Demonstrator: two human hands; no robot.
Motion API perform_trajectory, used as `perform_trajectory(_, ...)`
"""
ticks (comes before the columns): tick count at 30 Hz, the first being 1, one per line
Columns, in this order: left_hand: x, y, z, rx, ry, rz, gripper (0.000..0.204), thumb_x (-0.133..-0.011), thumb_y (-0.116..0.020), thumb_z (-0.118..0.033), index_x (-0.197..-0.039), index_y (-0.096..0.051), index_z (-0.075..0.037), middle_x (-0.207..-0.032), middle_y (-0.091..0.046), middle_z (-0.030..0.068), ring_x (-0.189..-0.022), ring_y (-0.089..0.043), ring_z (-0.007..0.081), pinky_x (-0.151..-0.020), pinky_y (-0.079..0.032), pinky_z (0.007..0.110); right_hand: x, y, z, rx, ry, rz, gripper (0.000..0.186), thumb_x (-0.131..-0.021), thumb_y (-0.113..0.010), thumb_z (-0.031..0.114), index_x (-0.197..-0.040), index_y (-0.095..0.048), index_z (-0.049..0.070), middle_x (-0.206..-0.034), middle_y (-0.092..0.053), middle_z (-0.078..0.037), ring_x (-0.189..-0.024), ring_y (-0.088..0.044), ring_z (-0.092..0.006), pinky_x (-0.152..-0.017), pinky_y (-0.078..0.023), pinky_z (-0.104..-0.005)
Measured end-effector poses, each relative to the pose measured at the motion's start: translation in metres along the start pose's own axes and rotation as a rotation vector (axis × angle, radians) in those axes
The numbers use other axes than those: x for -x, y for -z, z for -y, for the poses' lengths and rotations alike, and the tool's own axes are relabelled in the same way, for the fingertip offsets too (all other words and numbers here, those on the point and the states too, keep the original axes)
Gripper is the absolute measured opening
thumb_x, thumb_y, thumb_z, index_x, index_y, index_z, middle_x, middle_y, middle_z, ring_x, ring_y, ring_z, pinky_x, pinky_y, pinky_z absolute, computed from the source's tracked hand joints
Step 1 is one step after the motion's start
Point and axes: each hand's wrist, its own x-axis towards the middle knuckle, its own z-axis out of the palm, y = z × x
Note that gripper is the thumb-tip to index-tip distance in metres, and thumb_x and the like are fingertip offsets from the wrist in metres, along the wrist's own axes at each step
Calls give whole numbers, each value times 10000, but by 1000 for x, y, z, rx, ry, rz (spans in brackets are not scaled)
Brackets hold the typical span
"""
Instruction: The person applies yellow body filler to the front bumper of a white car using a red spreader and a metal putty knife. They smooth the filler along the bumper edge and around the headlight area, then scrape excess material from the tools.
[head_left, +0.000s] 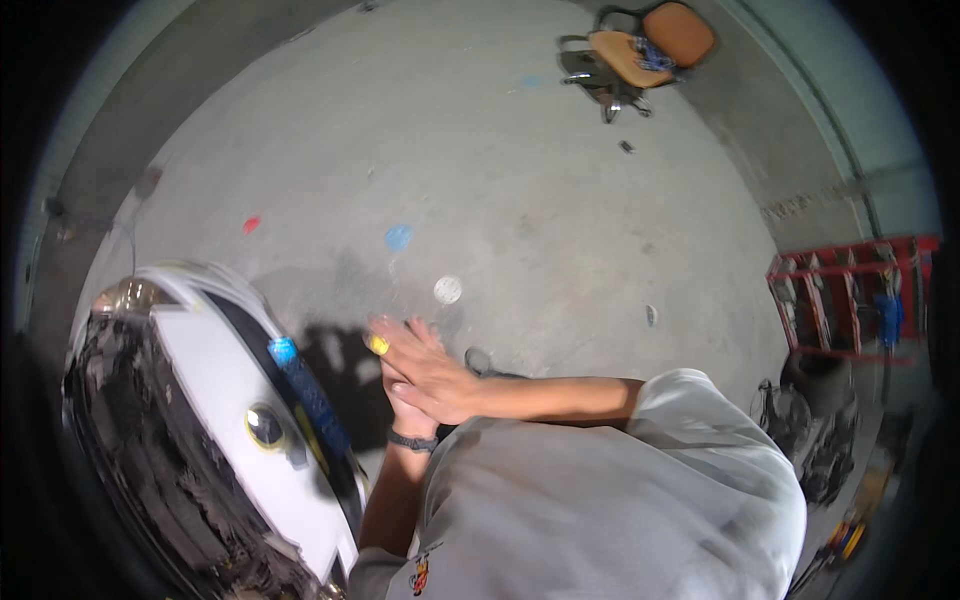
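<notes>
My right hand [438, 376] lies across my left hand [396, 392] in front of my body, the two touching. The right fingers are stretched out and slightly blurred. Most of the left hand is covered, so its fingers are hard to make out. A small yellow patch [378, 344] shows at the fingers; whether it is held or stuck on cannot be told. My left wrist wears a dark band [412, 441]. Nearest to the hands, on the left, is a white vehicle body part [215, 375] with a round dark opening [265, 425] and a long blue object [310, 395] along its edge.
Dark, rough material [150, 450] borders the white part. Blue [398, 237], red [251, 225] and white [447, 290] spots mark the grey floor [530, 200]. An orange wheeled chair [622, 58] stands far right. A red metal rack [850, 300] is at the right.
</notes>
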Motion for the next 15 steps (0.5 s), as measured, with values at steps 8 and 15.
perform_trajectory(8, -122, -66, -40, -128, 455, 230, 807, -1078, -348, -563, -1575, -276, 68, -1650, -270, 264, -1562, -215, 355, -1293, -142, 446, -5, 62, -213, 322, -791, 465, 647, -1036, -492, 481, -1537, -421, 78, -1461, -565, -199, -1362, -525, -380, -1179, -245, -682)
perform_trajectory(15, -336, 58, -87, -997, 436, 3, 521, -1090, -505, -299, -1413, -495, 110, -1316, -654, 231, -1224, -647, 291, -1061, -513, 383, -52, 230, -177, 134, -887, -79, 386, -967, -669, 322, -1218, -702, 30, -1098, -738, -209, -980, -720, -377, -862, -571, -448)
